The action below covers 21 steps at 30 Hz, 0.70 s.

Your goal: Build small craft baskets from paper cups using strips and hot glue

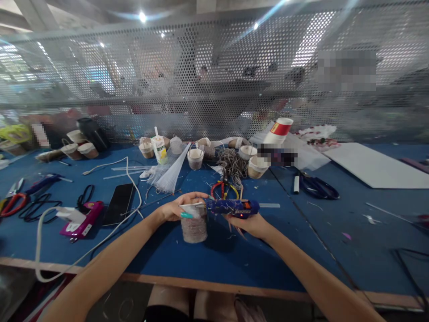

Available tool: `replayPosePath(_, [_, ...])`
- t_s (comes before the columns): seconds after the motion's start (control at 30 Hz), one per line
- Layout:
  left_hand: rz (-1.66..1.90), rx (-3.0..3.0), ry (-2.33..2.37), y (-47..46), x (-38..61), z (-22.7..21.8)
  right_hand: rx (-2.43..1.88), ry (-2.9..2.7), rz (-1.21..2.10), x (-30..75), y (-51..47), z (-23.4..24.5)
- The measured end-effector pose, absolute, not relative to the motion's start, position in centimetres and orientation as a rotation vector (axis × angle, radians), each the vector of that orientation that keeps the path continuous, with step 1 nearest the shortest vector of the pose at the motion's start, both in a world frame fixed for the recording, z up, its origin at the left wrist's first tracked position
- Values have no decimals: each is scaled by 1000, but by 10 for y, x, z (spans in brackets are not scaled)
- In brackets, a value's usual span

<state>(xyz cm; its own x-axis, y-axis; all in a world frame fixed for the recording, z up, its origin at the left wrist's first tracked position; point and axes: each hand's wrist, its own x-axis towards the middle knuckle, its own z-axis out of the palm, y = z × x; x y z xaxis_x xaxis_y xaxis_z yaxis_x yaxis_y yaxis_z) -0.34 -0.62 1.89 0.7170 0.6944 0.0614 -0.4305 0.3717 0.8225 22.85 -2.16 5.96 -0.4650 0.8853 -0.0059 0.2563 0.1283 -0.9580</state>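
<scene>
My left hand [176, 207] is closed around the upper part of a small cup wrapped in grey-brown twine [194, 229], its thumb across the pale band at the rim. The cup is slightly tilted just over the blue table. In my right hand [253, 225] is a blue glue gun [228, 206], with a clear glue stick [270, 205] poking out of its back end. Its nozzle points left and meets the cup's right rim; whether glue is coming out cannot be seen. Just behind the gun lie pliers with red and yellow handles [225, 190].
Behind my hands are a heap of twine [231, 165], clear glue sticks [172, 174] and several twine-wrapped cups [195, 158]. To the left lie a phone [119, 203], a purple power strip [83, 221] and a white cable [39, 241]. Dark-handled scissors [320, 187] and a white board [378, 165] are right.
</scene>
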Motion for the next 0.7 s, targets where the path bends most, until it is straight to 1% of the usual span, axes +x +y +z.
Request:
replayPosePath(0.3, [742,976,330,-5,-6,17,-986,-1800,1425,229,-25,66])
replayPosePath(0.5, [747,953,337,-5,-5,17,-1038,-1879,1281,226,-26,70])
replayPosePath(0.7, [748,950,330,-5,-4,18,-1051,-1940,1289,227,-27,72])
